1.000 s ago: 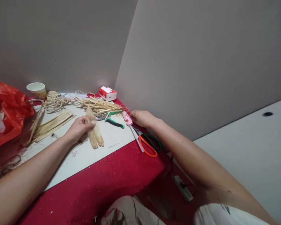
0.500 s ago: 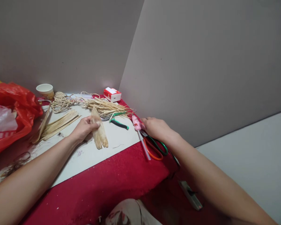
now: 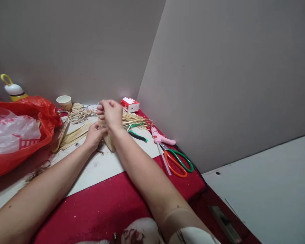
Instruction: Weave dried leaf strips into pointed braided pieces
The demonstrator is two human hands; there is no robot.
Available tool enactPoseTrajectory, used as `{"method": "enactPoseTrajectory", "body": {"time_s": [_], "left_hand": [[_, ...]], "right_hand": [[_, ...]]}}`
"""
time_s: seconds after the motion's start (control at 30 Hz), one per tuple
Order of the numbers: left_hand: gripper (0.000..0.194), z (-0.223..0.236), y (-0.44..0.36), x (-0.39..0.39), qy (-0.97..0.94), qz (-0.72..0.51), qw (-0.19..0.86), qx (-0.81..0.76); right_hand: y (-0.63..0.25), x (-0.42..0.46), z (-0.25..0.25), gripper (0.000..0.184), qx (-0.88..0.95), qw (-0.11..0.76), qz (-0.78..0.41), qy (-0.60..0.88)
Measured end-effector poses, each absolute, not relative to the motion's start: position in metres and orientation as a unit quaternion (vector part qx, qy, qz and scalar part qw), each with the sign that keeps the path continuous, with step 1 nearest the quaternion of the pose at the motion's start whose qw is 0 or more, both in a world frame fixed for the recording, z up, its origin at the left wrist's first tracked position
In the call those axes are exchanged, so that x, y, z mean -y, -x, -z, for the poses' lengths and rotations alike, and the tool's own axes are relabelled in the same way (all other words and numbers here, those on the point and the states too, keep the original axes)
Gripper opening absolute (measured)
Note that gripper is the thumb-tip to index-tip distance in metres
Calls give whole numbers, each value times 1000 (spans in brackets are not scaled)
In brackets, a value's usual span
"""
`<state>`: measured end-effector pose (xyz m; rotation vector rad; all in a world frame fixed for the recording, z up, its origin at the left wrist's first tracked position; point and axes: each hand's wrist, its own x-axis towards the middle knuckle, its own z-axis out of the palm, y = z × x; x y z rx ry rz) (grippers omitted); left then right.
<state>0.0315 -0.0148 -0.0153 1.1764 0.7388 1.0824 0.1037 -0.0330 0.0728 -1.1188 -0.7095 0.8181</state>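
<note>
My left hand (image 3: 94,135) grips a dried corn husk piece (image 3: 109,142) over the white board (image 3: 109,164). My right hand (image 3: 109,112) has its fingers pinched on the husk's upper end, just above the left hand. Most of the husk is hidden behind both hands. The pink glue gun (image 3: 161,137) lies on the red cloth (image 3: 112,203) to the right, apart from both hands.
Orange and green scissors (image 3: 178,162) lie beside the glue gun. Green-handled pliers (image 3: 137,135), a straw pile (image 3: 134,119), husk strips (image 3: 72,136), twine (image 3: 78,112), a paper cup (image 3: 64,101), a red-white box (image 3: 129,104) and a red plastic bag (image 3: 17,132) are about. Grey walls close the corner.
My right hand left the glue gun and scissors and swung left onto the husk. The husk is now raised between both hands. The view shifted, so everything sits further right.
</note>
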Motion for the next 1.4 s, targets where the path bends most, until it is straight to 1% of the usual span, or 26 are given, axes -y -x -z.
{"method": "enactPoseTrajectory", "body": {"time_s": [0.13, 0.17, 0.27, 0.3, 0.37, 0.47, 0.53, 0.6, 0.77, 0.93, 1.1, 1.23, 1.4], "left_hand": [[42, 15, -28, 3, -477, -512, 628, -341], [41, 16, -27, 1, -470, -514, 627, -350], [33, 18, -23, -5, -462, -511, 630, -357], [31, 18, -22, -7, -467, -504, 635, -353], [29, 19, -20, -8, -478, -487, 642, -348], [27, 21, -19, -9, -489, -471, 646, -350], [27, 21, -19, -10, -493, -468, 645, -351], [28, 22, -18, -10, -496, -467, 645, -346], [34, 22, -18, -10, -493, -467, 652, -338], [37, 20, -19, -7, -496, -483, 634, -345], [40, 15, -18, -2, -501, -486, 628, -345], [45, 9, -17, 1, -496, -488, 636, -334], [47, 11, -16, -9, -429, -518, 653, -347]], "right_hand": [[-128, 20, -21, 17, 265, 707, -349, 555], [-139, 20, -12, 16, 239, 699, -371, 563], [-168, 17, 2, 9, 248, 677, -418, 553], [-173, 15, 4, 9, 266, 667, -434, 544], [-176, 13, 9, 16, 318, 634, -471, 525], [-172, 12, 17, 25, 417, 555, -516, 503], [-170, 13, 21, 26, 459, 512, -520, 507], [-170, 13, 24, 26, 478, 495, -515, 511], [-169, 13, 25, 25, 486, 501, -502, 510], [-165, 15, 21, 23, 500, 491, -486, 522], [-162, 15, 19, 14, 504, 495, -457, 540], [-164, 9, 18, 11, 453, 547, -420, 565], [-196, 11, -6, 9, 328, 670, -338, 573]]}}
